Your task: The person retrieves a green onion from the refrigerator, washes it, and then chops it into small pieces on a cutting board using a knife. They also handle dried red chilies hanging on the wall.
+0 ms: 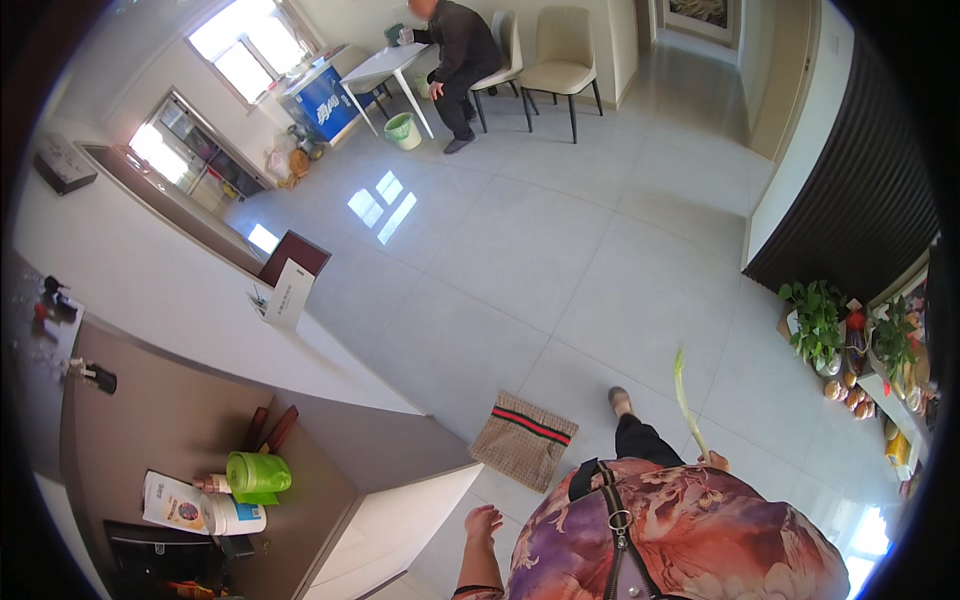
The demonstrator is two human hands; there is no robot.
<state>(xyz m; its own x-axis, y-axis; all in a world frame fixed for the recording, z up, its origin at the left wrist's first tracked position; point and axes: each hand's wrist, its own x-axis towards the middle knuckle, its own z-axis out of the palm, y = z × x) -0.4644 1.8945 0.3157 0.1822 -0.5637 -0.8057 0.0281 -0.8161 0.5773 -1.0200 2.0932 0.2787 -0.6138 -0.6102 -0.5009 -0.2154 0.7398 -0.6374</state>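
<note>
At the lower right of the head view, my right hand (716, 460) is closed around the lower end of a long pale green and white stalk (686, 401), perhaps a scallion or leek. The stalk points away from me over the tiled floor. My left hand (484, 519) hangs at my left side with nothing in it, its fingers loosely curled and apart. A brown woven mat (525, 441) with a green and red stripe lies on the floor just beyond it. One of my shoes (620, 401) shows ahead of my patterned top.
A person (461, 45) sits beside a white table (386, 62), near a chair (559, 60) and a lined bin (403, 131). Shelving with a green container (257, 474) stands at left. Potted plants (816, 322) line the right wall.
</note>
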